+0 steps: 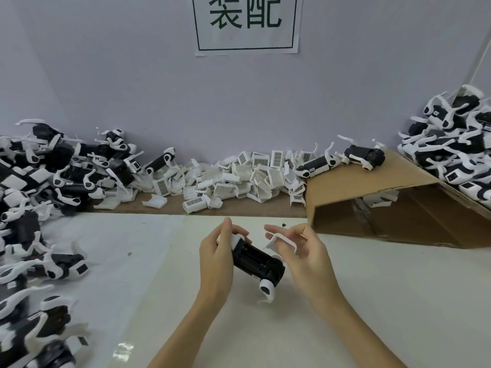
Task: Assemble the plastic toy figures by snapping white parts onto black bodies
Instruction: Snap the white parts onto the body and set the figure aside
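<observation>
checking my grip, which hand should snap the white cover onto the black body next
Right: the right hand already pinches the white cover just above the black body, which the left hand steadies.

This is a work place where toys get put together; far past the left hand [216,257] hangs a paper sign [247,23] on a plain wall [119,75]; piles of toy figures [39,181] and white parts [239,176] lie all around it.

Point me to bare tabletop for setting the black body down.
Bare: white table right of the right hand, below the cardboard box; also between the left hand and left toy pile. Crowded: the white parts heap along the wall.
</observation>
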Available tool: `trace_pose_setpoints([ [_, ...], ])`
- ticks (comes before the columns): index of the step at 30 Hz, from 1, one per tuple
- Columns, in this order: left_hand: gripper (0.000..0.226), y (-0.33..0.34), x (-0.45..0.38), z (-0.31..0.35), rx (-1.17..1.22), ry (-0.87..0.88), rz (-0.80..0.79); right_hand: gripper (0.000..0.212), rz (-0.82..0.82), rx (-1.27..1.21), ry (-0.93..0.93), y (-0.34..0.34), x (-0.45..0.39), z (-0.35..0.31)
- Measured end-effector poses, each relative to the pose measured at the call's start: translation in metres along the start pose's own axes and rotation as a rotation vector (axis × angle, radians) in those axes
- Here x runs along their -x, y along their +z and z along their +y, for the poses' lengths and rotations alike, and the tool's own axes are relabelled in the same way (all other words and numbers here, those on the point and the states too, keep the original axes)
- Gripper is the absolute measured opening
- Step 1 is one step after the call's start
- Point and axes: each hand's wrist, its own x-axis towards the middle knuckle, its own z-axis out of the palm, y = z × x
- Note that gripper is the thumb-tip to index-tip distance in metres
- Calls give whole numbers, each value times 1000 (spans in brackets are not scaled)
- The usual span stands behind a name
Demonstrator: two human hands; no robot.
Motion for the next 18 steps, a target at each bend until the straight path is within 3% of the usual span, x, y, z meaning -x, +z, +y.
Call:
trace_pose_setpoints([
  [3, 58, 2, 2, 2, -2, 4, 11, 15, 74, 19, -136, 0, 3, -4],
  [6, 59, 5, 5, 3, -7, 30, 22, 5, 134, 245, -223, -1, 3, -1],
  [11, 65, 8, 10, 7, -39, 34, -16, 29, -120, 456, -202, 1, 7, 2],
  [15, 65, 9, 10, 10, -32, -7, -58, 43, -165, 858, -368, 7, 10, 8],
  [18, 64, 8, 9, 8, -29, -36, -26, 55, -181, 936, -412, 12, 11, 10],
])
